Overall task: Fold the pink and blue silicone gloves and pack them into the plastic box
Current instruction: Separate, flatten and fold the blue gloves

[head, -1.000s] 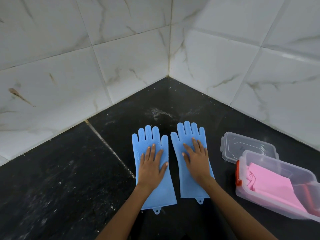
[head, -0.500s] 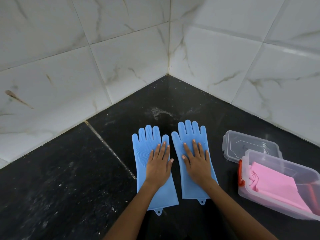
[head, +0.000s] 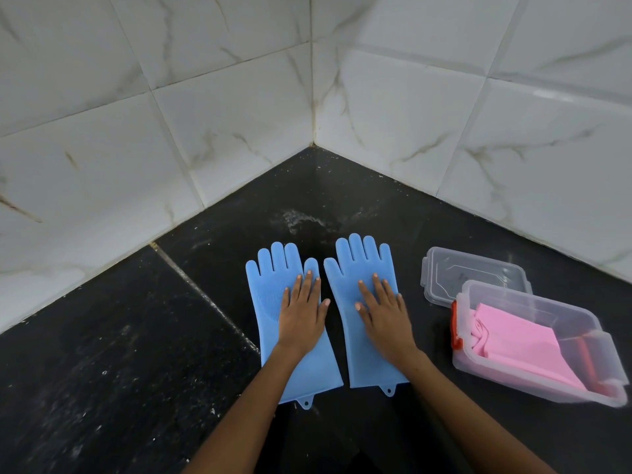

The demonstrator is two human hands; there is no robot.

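Two blue silicone gloves lie flat side by side on the black counter, fingers pointing at the wall corner. My left hand [head: 302,311] rests flat with straight fingers on the left blue glove [head: 268,295]. On the right blue glove [head: 345,268] my right hand [head: 384,311] lies flat the same way. To the right stands the clear plastic box [head: 581,319] with an orange latch, and the folded pink gloves [head: 519,343] lie inside it.
The box's clear lid [head: 468,271] lies on the counter just behind the box. White marble-look tiled walls [head: 239,131] meet in a corner behind the gloves. The black counter [head: 102,354] stretches to the left, with a grout seam running diagonally.
Both hands have slid a little forward along the blue gloves toward the fingers, the left hand also shifting to the right. The gloves stay flat in place.
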